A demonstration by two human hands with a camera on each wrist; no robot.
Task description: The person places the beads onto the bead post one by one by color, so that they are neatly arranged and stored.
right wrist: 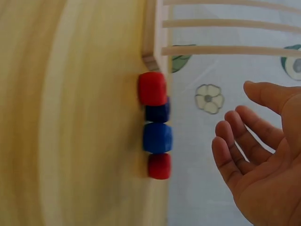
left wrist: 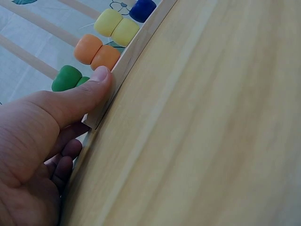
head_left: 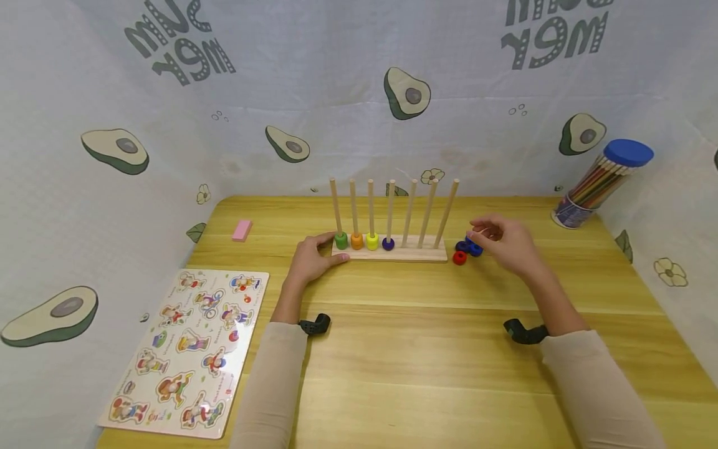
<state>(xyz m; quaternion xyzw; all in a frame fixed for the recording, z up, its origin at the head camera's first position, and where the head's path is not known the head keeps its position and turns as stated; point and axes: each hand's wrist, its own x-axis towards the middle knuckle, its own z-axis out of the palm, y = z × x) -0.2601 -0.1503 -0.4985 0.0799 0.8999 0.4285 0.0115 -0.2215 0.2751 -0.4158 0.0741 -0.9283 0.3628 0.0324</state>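
Observation:
A wooden peg board (head_left: 397, 255) with several upright pegs stands on the table. Green beads (head_left: 341, 241), orange beads (head_left: 356, 241) and yellow beads (head_left: 372, 241) sit stacked low on its first three pegs, and a dark blue bead (head_left: 388, 244) is on the fourth. My left hand (head_left: 310, 259) grips the board's left end, its thumb (left wrist: 89, 92) along the front. Over the loose beads at the board's right end hovers my right hand (head_left: 509, 245), fingers relaxed and apart from them. Those include a red bead (right wrist: 152, 88) and a blue bead (right wrist: 157, 137).
On the left lies a picture puzzle board (head_left: 215, 374), with a pink block (head_left: 242, 230) behind it. A blue-lidded tub of colored pencils (head_left: 597, 184) stands at the back right. Printed cloth (head_left: 348, 93) hangs behind the table.

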